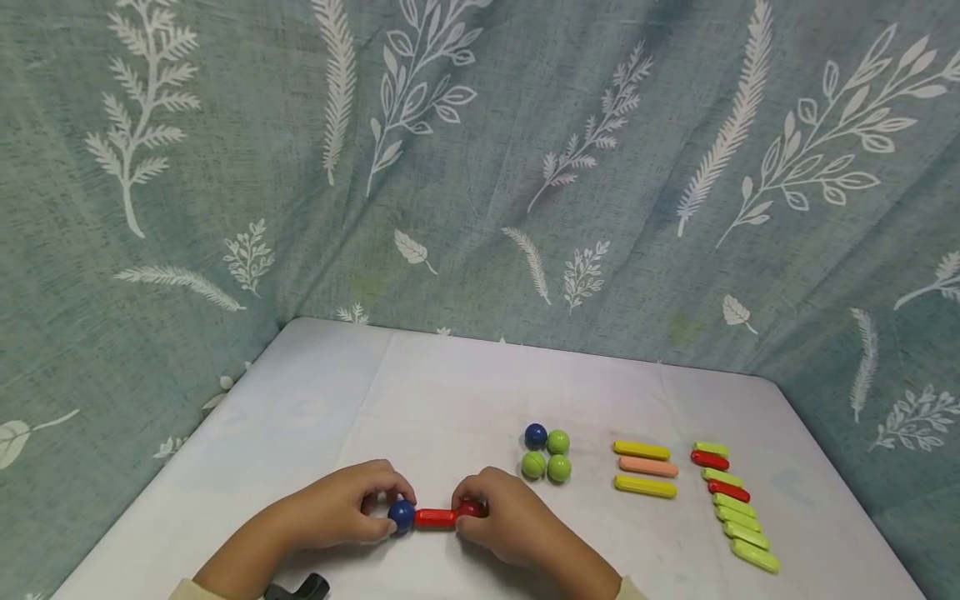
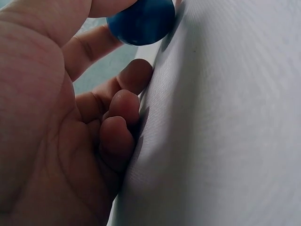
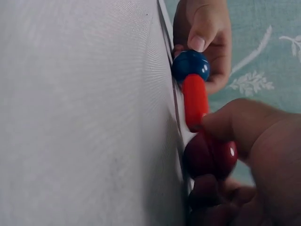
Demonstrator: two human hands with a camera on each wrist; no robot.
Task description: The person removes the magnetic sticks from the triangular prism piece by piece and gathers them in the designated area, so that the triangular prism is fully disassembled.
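Note:
A red stick (image 1: pixel 436 518) lies on the white table between a blue ball (image 1: pixel 402 516) at its left end and a red ball (image 1: pixel 471 509) at its right end. My left hand (image 1: pixel 337 507) pinches the blue ball between thumb and fingers; the left wrist view shows the remaining fingers loosely curled beside the tabletop. With thumb and fingers, my right hand (image 1: pixel 512 515) grips the red ball, partly covering it. In the right wrist view the stick (image 3: pixel 195 101) meets the blue ball (image 3: pixel 190 65), and my right thumb hides part of the joint with the red ball (image 3: pixel 209 157).
Beyond my right hand sit a blue ball (image 1: pixel 536 435) and three green balls (image 1: pixel 558 468). Farther right lie two yellow sticks (image 1: pixel 645 487) around an orange stick (image 1: pixel 648 466), then a column of green sticks (image 1: pixel 742 535) and two red sticks (image 1: pixel 728 491). A black object (image 1: pixel 309 587) shows at the near edge.

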